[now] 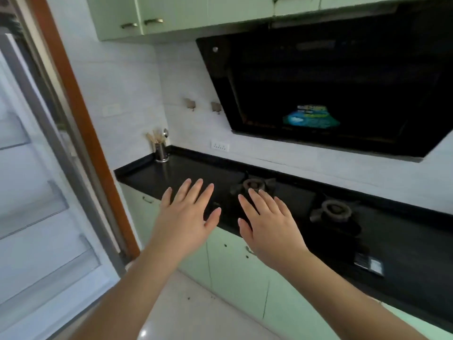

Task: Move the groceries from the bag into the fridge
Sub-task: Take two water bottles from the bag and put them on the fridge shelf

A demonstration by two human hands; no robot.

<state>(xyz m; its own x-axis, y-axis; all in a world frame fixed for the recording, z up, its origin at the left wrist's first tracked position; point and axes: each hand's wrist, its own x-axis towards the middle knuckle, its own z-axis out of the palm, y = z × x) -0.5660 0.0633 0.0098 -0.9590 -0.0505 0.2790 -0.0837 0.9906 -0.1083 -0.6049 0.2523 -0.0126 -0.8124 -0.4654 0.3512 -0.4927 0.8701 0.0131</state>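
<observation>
An open fridge door [36,192] with bare shelves stands at left. Beside it, a person's left hand [186,217] and right hand [267,224] hover released, fingers spread, over the black table's [171,173] front edge; no groceries or bag in view.

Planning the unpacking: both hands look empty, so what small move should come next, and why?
Probably turn to find the bag. Left hand and right hand are open and hold nothing over the counter; the fridge door is open at left, and no bag or groceries show.
</observation>
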